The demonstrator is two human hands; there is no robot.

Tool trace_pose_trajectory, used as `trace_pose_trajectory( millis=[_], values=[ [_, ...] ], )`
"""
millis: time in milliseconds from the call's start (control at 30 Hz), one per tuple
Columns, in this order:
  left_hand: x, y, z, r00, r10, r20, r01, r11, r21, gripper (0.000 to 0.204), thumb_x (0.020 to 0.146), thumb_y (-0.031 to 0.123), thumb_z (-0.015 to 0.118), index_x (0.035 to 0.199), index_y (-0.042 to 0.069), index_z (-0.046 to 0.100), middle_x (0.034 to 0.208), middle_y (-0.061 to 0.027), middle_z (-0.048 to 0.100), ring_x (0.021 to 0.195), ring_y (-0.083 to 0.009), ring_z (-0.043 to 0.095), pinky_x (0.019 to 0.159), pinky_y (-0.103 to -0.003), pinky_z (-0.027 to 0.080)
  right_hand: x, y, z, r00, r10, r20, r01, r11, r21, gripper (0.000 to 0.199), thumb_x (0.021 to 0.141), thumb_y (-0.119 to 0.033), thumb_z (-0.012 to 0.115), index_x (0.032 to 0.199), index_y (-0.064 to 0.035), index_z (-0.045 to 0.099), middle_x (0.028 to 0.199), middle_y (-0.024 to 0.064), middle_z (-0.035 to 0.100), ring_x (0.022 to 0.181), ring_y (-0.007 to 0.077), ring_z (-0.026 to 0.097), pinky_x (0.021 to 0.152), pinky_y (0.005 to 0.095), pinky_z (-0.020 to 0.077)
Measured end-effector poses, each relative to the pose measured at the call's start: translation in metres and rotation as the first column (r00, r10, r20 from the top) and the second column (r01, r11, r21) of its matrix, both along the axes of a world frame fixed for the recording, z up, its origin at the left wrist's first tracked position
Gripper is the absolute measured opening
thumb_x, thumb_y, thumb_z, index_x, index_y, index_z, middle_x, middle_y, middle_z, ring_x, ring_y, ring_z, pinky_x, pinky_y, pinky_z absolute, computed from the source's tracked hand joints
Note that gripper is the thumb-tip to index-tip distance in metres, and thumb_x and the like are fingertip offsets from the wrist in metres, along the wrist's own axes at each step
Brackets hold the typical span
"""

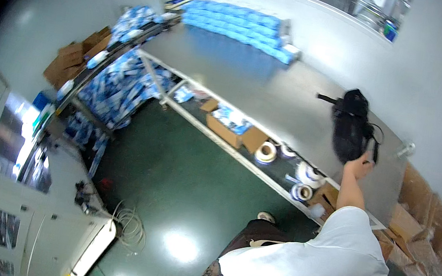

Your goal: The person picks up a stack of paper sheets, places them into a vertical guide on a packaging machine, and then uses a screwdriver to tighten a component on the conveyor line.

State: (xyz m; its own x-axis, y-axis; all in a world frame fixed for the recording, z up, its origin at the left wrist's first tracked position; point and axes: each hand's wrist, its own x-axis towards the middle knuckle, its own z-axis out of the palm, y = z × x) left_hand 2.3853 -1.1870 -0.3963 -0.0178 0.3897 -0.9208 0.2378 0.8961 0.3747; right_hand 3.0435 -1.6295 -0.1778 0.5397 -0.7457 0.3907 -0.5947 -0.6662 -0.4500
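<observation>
Our right hand (361, 166) is touching the near end of the black bag (346, 132); we're not able to tell if it's gripping. Bag is lying on the desk (288, 108), right end. We're risking a snag from the loose strap (327, 98), or a slip if holding shallow.

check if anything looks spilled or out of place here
Yes: blue-and-white packets lie in a jumbled heap at left, as if spilled, unlike the neat blue stack on the table. The black bag on the same table may also be out of place, being unlike the stacked goods.
</observation>
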Motion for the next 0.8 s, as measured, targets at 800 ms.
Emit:
trace_pose_trajectory(
  millis=[800],
  values=[
    [-0.198,0.000,0.056,0.898,0.270,-0.347,-0.376,0.881,-0.288,0.041,0.074,0.034,0.063,0.102,0.004,0.062,0.102,-0.0154,0.062,0.095,-0.0271,0.059,0.082,-0.035,0.046,-0.695,1.167,-0.091,-0.969,0.227,-0.096,-0.243,-0.826,0.508,0.030,0.071,-0.008,0.055,0.101,-0.0039,0.057,0.089,0.0163,0.062,0.086,0.0286,0.059,0.077,0.0358,0.0462]
  ],
)
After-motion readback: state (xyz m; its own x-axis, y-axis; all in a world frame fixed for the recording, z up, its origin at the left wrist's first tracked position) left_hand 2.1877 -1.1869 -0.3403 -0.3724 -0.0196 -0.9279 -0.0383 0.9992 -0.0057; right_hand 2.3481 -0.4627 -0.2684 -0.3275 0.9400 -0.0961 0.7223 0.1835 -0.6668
